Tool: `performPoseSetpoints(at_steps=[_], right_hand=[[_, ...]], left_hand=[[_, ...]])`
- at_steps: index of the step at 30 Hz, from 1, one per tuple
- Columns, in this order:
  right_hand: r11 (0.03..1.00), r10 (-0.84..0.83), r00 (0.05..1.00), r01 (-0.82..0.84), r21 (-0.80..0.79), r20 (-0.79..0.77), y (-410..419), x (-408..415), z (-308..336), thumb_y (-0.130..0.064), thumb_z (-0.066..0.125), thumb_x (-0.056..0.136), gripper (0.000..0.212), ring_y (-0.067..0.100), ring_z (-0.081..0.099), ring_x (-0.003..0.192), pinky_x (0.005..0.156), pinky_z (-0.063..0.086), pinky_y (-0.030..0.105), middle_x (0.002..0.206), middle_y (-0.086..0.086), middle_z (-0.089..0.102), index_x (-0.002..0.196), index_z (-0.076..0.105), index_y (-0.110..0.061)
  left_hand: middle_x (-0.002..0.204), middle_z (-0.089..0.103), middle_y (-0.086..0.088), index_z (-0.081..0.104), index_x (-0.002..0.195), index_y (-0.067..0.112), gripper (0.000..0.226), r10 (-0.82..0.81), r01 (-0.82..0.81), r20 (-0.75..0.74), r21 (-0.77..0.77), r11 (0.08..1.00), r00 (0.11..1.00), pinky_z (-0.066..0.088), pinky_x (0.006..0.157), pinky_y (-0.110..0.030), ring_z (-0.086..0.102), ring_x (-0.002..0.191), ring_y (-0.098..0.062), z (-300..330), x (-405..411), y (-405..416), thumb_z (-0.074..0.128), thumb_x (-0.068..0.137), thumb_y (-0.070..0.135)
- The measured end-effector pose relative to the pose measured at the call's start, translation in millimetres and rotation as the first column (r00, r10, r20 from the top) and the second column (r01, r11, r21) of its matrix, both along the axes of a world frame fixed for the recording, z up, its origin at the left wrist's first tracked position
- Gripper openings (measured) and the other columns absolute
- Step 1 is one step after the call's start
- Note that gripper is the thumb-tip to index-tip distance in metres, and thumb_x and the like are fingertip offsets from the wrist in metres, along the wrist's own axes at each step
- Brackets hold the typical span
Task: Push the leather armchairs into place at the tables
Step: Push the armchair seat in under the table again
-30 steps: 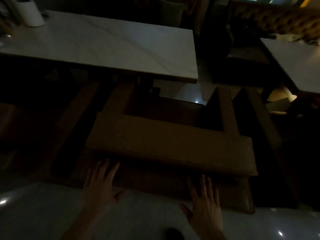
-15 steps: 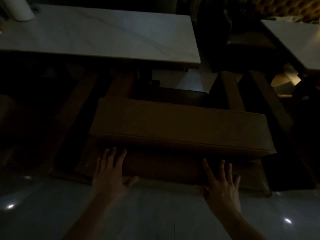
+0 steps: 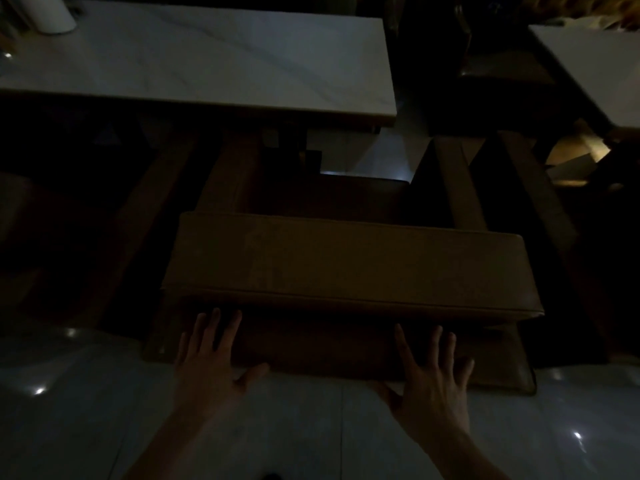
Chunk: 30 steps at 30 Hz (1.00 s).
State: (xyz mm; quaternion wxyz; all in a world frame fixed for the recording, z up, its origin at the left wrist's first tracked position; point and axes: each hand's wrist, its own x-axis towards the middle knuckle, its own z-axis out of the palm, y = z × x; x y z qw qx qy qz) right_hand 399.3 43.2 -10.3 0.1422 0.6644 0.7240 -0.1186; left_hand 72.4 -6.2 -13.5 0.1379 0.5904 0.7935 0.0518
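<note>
Both hands, left hand (image 3: 211,367) and right hand (image 3: 433,382), lay flat with spread fingers against the brown armchair's (image 3: 349,265) back; the marble desk (image 3: 207,60) stood at twelve o'clock.

dim restaurant, marble tables (image 3: 214,60), leather armchairs (image 3: 349,265), tufted banquette (image 3: 588,8)

— Where does the armchair (image 3: 349,268) sit?
— Just near of the tabletop (image 3: 194,60), my left hand (image 3: 211,368) and right hand (image 3: 433,382) against its back. A second tabletop (image 3: 599,64) lies far right.
</note>
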Motion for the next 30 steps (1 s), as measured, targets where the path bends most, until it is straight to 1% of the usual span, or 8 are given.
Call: performPoseSetpoints(at_steps=[2,5,9,12,16,21,24,30], right_hand=[[1.000,-0.023,0.999,0.023,0.014,-0.024,-1.0,-3.5,-2.1,-0.095,0.000,0.065,0.100,0.053,-0.013,0.149,0.115,0.006,0.074,0.163,0.028,-0.015,0.148,-0.027,-0.045],[1.000,-0.017,0.999,0.017,-0.006,-0.046,-0.9,-12.3,-9.4,-0.096,-0.005,0.063,0.096,0.056,-0.018,0.146,0.113,0.007,0.077,0.162,0.031,-0.015,0.146,-0.026,-0.054],[0.999,-0.023,0.997,0.021,-0.025,-0.071,9.8,-19.5,-6.0,-0.092,0.012,0.071,0.096,0.065,0.013,0.142,0.100,0.025,0.084,0.157,0.040,0.018,0.155,0.019,-0.046],[0.998,-0.010,1.000,0.010,-0.058,0.002,16.9,-21.7,-11.6,-0.098,-0.007,0.056,0.101,0.061,-0.007,0.145,0.108,0.016,0.081,0.162,0.034,-0.007,0.148,-0.017,-0.056],[0.999,-0.013,0.999,0.015,-0.051,0.043,33.4,-29.7,-18.3,-0.099,-0.012,0.052,0.097,0.056,-0.020,0.144,0.113,0.010,0.078,0.160,0.027,-0.025,0.135,-0.041,-0.057],[1.000,-0.009,1.000,0.009,-0.006,0.004,57.9,-35.7,-26.9,-0.097,-0.004,0.060,0.090,0.055,-0.018,0.145,0.112,0.008,0.078,0.162,0.025,-0.019,0.136,-0.037,-0.060],[0.999,0.007,1.000,-0.006,0.040,-0.016,63.9,-34.6,-30.8,-0.098,-0.005,0.062,0.091,0.055,-0.015,0.146,0.111,0.009,0.079,0.163,0.026,-0.013,0.140,-0.030,-0.060],[0.997,0.014,1.000,-0.012,0.080,-0.018,57.7,-33.8,-24.0,-0.092,0.015,0.074,0.088,0.053,-0.009,0.148,0.112,0.013,0.077,0.164,0.026,-0.004,0.147,-0.019,-0.058]], left_hand=[[0.154,0.038,-0.015,0.040,0.148,0.030,0.103,-0.044,0.044,-0.004,0.003,0.999,0.999,0.026,0.113,-0.063,0.028,0.145,-0.038,0.3,2.7,-0.1,0.012,0.071,0.093],[0.151,0.043,-0.014,0.046,0.145,0.029,0.096,-0.067,0.067,-0.002,-0.026,0.997,0.998,0.032,0.108,-0.067,0.033,0.141,-0.044,-6.4,7.2,0.3,0.017,0.076,0.089],[0.148,0.047,-0.013,0.051,0.142,0.030,0.087,-0.065,0.066,-0.020,0.010,0.998,0.998,0.033,0.107,-0.066,0.035,0.139,-0.045,-16.0,3.3,4.1,0.029,0.077,0.084],[0.147,0.048,-0.012,0.052,0.141,0.029,0.082,-0.069,0.070,-0.007,0.058,0.996,0.998,0.035,0.106,-0.066,0.035,0.139,-0.045,-17.1,0.0,7.8,0.041,0.076,0.078],[0.149,0.046,-0.013,0.050,0.142,0.030,0.084,-0.063,0.063,0.003,0.062,0.996,0.998,0.032,0.109,-0.064,0.033,0.141,-0.044,-15.2,-10.1,28.0,0.042,0.074,0.077],[0.159,0.031,-0.005,0.034,0.150,0.038,0.089,-0.046,0.045,0.013,0.058,0.997,0.999,0.017,0.119,-0.054,0.015,0.150,-0.033,-20.0,-27.8,52.2,0.032,0.073,0.083],[0.158,0.032,-0.005,0.033,0.150,0.038,0.086,-0.060,0.060,-0.002,0.067,0.996,0.998,0.019,0.120,-0.053,0.017,0.149,-0.032,-23.2,-29.9,56.2,0.032,0.076,0.082],[0.155,0.038,-0.007,0.041,0.147,0.035,0.082,-0.058,0.057,0.006,0.133,0.990,0.998,0.026,0.117,-0.055,0.024,0.147,-0.033,-27.7,-29.1,50.0,0.040,0.078,0.080]])
